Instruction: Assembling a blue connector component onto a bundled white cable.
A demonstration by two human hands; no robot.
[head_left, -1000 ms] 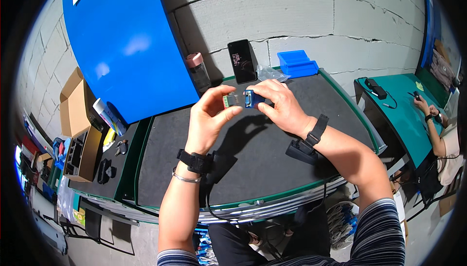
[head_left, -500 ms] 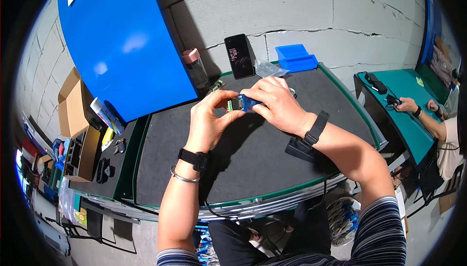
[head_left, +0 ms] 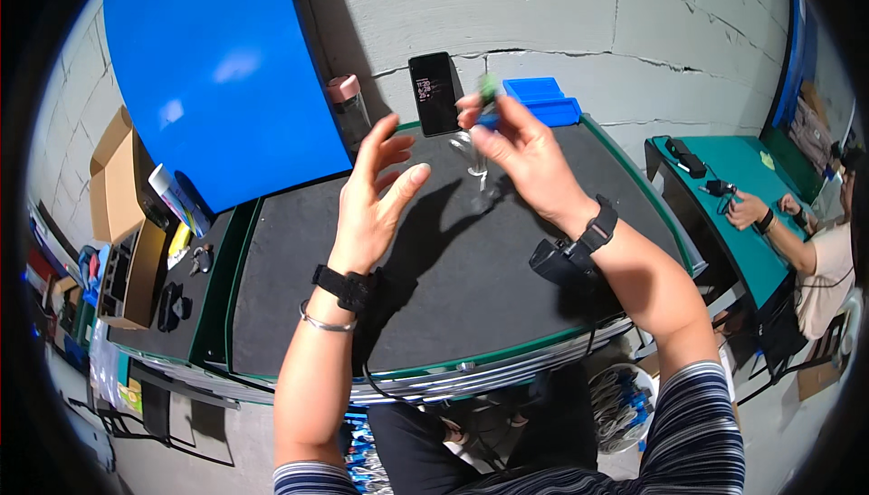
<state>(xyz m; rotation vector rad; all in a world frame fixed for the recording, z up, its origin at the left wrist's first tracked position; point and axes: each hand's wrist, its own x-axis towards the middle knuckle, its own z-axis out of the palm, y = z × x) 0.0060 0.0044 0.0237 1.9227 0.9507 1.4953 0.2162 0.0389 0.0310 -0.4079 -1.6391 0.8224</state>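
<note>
**Connector (head_left: 488, 90) up in the right hand (head_left: 532, 156), left hand (head_left: 362, 195) bare**

The right hand pinched the connector, green above and blue below, over the far part of the table (head_left: 434, 314); blur hid its finer detail. The left hand was wide, fingers spread and holding nothing, apart from it to the left.

The likeliest trouble was a drop: the grip looked to be at the fingertips of 1 hand, so a loose pinch could have let the piece fall. A quick swing left could have knocked the phone (head_left: 434, 94), which stood upright just beside those fingers. A clear plastic bag (head_left: 477, 165) showed below the right hand; I could not tell whether it was held, but it might have snagged a finger.

Far room was tight, with the wall (head_left: 552, 24) behind and the blue bin (head_left: 543, 104) just beyond the right hand. On the far left, the bottle (head_left: 351, 106) and blue panel (head_left: 217, 88) limited reach. The widest bare area lay near, between the 2 forearms, ending at the table's near edge, where a low pass could have caught the black cord (head_left: 373, 379).
</note>
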